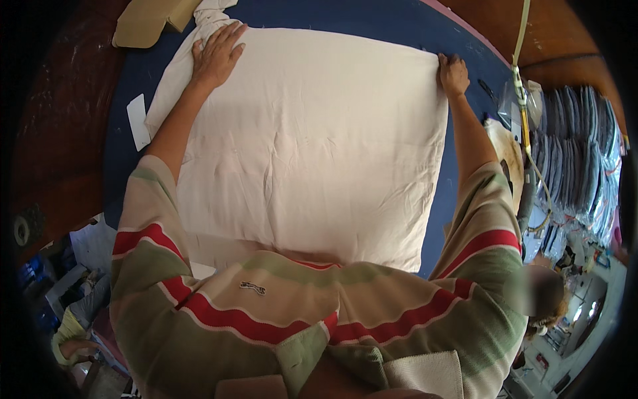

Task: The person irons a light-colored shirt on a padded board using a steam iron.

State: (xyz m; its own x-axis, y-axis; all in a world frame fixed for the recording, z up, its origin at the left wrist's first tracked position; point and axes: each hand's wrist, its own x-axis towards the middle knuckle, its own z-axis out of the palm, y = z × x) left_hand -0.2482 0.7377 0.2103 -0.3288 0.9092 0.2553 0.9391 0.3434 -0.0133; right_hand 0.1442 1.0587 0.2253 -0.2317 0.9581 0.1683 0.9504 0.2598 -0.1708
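A large cream cloth lies spread over a dark blue table top, with shallow creases running through its middle. Its near edge passes under my striped shirt front. At the far left, my left hand rests flat on the cloth with its fingers spread. Just beyond that hand, part of the cloth is bunched up. My right hand is at the far right corner, its fingers curled and closed on the cloth's edge.
A brown cardboard piece lies at the far left, and a white card beside my left forearm. On the right, a cable hangs near stacks of folded grey garments in clear plastic. Another person is at the lower left.
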